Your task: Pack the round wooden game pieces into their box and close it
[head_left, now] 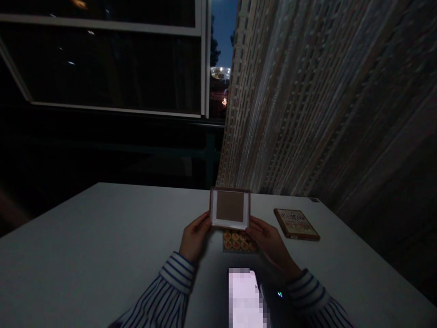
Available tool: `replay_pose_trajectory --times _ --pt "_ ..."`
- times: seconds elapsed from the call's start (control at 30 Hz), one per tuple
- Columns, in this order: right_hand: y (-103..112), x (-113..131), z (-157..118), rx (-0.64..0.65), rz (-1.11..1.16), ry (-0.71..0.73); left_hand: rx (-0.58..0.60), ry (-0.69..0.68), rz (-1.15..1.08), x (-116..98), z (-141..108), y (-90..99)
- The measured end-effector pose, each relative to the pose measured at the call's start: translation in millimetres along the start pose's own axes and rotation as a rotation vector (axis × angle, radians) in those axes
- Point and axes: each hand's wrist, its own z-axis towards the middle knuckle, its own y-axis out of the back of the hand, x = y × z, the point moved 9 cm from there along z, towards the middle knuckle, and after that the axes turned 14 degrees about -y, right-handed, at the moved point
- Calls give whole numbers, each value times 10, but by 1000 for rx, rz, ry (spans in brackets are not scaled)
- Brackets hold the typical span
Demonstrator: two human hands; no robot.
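My left hand (pixel 195 237) and my right hand (pixel 269 239) grip the two sides of a shallow rectangular box (pixel 230 206). It is tilted up above the table, its inside facing me: a pale lining around a brown rectangle. Thumbs and fingers close on its lower corners. Below and partly behind it lies a set of round yellowish pieces (pixel 235 245) with red marks, in rows in a flat tray. The right hand and the box hide part of these pieces. On the right rests a flat brown-edged box or lid (pixel 296 224) with a printed top.
The white table (pixel 102 255) spreads under everything. A lit phone (pixel 246 296), its screen blurred out, is close to me, beside a dark thing with a small green light (pixel 280 294). A small dark card (pixel 314 200) lies at the far right edge. A string curtain (pixel 273 100) hangs behind.
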Motion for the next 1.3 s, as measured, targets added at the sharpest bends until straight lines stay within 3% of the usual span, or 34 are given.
replay_pose_trajectory --times 0.13,0.27,0.53,0.93,1.3 --pt "90 38 -12 -81 -55 47 3 -49 45 -80 10 13" --pt "146 82 -37 -143 -152 115 -67 1 -11 -87 0 70" --pt "201 194 -130 -305 -552 284 -138 72 -170 -99 -27 90" --pt "-8 251 -239 -237 -941 564 -141 158 -210 -19 -46 82" --pt "-125 249 -304 -196 -1036 677 -91 304 -211 82 -106 70"
